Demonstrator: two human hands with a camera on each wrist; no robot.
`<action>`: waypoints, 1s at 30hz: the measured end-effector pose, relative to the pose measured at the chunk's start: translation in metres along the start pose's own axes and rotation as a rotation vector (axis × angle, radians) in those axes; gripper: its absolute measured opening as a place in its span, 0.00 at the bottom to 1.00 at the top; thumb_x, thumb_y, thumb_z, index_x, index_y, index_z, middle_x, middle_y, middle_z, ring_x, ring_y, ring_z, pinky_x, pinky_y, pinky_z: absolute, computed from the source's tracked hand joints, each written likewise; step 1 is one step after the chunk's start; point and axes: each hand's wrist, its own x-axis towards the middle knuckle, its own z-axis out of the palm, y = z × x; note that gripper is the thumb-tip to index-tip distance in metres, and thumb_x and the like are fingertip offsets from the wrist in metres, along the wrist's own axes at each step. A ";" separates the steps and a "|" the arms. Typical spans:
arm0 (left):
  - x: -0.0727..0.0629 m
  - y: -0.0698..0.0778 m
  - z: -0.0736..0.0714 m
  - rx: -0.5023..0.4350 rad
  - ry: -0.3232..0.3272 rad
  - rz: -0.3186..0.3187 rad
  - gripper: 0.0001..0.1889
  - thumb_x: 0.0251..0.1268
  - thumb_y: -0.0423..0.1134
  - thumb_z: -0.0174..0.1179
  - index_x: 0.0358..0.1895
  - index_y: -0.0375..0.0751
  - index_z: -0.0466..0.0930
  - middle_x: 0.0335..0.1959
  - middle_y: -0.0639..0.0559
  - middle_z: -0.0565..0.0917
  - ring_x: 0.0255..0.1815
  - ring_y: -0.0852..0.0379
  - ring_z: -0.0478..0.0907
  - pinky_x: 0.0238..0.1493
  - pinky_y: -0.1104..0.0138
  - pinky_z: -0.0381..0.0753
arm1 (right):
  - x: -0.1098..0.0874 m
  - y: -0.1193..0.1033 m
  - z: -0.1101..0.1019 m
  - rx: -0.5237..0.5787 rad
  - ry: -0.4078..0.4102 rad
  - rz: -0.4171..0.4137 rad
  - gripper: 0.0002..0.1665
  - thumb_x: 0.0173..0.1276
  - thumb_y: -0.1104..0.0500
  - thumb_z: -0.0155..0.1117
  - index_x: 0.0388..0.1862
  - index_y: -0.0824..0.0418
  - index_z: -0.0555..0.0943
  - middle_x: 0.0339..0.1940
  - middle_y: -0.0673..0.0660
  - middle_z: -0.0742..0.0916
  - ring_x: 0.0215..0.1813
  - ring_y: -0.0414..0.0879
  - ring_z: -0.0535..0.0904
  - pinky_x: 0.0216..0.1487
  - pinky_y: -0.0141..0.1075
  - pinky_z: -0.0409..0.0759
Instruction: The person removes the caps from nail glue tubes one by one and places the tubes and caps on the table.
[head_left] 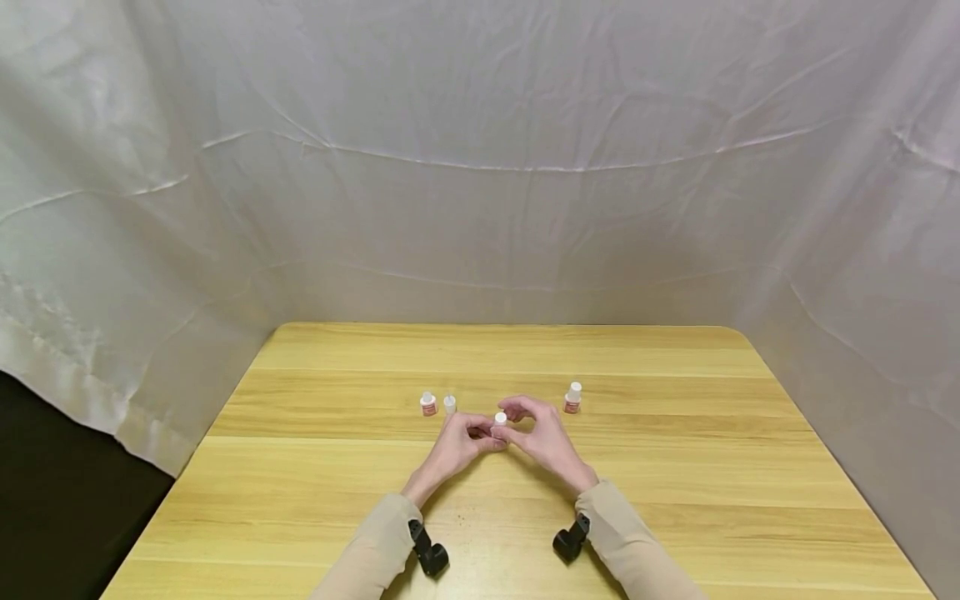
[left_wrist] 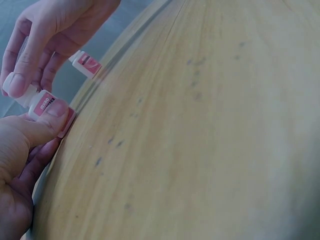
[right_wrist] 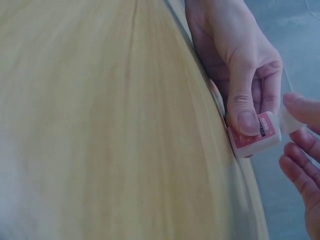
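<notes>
Glue bottle (right_wrist: 256, 145) is held upright about midway between left and right edges of the table (head_left: 712, 467), its body pinched by the left hand (head_left: 457, 442), its white cap (head_left: 500, 418) between the right hand's (head_left: 547, 437) thumb and fingers. Likely light, stiff, slightly slippery, it should handle best gripped low across its flat sides.

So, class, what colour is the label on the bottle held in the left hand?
The label is pinkish red; it shows best in the right wrist view.
</notes>
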 end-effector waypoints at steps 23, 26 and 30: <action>-0.001 0.001 -0.001 0.004 0.011 0.028 0.10 0.56 0.35 0.73 0.42 0.38 0.89 0.37 0.43 0.91 0.32 0.67 0.83 0.39 0.74 0.85 | -0.001 0.006 0.002 -0.032 0.025 -0.070 0.22 0.53 0.64 0.80 0.47 0.67 0.84 0.36 0.57 0.89 0.39 0.46 0.84 0.44 0.41 0.86; 0.000 0.001 -0.001 0.002 0.007 0.018 0.11 0.56 0.35 0.73 0.43 0.38 0.90 0.37 0.44 0.91 0.32 0.68 0.83 0.40 0.74 0.85 | 0.000 0.005 0.002 -0.034 0.022 -0.052 0.21 0.53 0.64 0.79 0.46 0.67 0.84 0.38 0.56 0.90 0.40 0.45 0.84 0.45 0.42 0.86; 0.000 0.001 -0.001 -0.005 0.005 0.011 0.11 0.56 0.35 0.74 0.43 0.37 0.89 0.37 0.43 0.91 0.32 0.66 0.83 0.40 0.74 0.84 | 0.000 0.003 0.001 -0.021 0.009 -0.054 0.19 0.56 0.64 0.78 0.46 0.65 0.85 0.39 0.56 0.90 0.41 0.46 0.85 0.47 0.42 0.86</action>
